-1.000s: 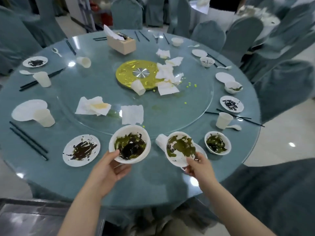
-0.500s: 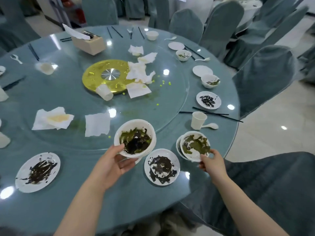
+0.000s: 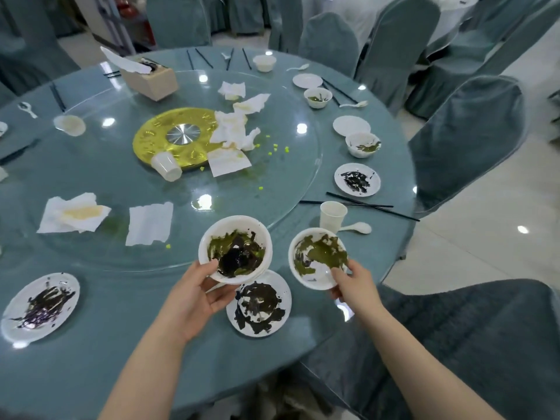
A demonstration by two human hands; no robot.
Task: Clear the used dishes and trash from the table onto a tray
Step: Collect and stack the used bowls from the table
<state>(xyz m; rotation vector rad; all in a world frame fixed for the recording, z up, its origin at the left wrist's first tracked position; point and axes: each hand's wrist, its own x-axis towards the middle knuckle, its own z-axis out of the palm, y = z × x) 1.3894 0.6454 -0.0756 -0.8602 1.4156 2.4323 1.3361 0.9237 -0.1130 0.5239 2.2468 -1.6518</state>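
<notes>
My left hand (image 3: 197, 294) grips a white bowl (image 3: 235, 248) smeared with dark and green leftovers, thumb on its rim, held above the table near the front edge. My right hand (image 3: 353, 284) holds a second dirty white bowl (image 3: 318, 257) with green residue, lifted and tilted toward me. Below and between them a small white plate (image 3: 262, 304) with dark smears lies on the round blue-green table (image 3: 91, 344). No tray is in view.
A glass turntable (image 3: 272, 207) carries crumpled napkins (image 3: 74, 212), a tipped paper cup (image 3: 166, 166) and a tissue box (image 3: 150, 77). More dirty plates (image 3: 41, 306), bowls (image 3: 362, 144), a cup (image 3: 332, 216), a spoon and black chopsticks (image 3: 363, 204) ring the table. Covered chairs (image 3: 466, 140) stand at right.
My right hand has lifted its bowl off the stack on the table and raised it. The left hand's bowl has shifted slightly right, above the dark-smeared plate. The view turned a little.
</notes>
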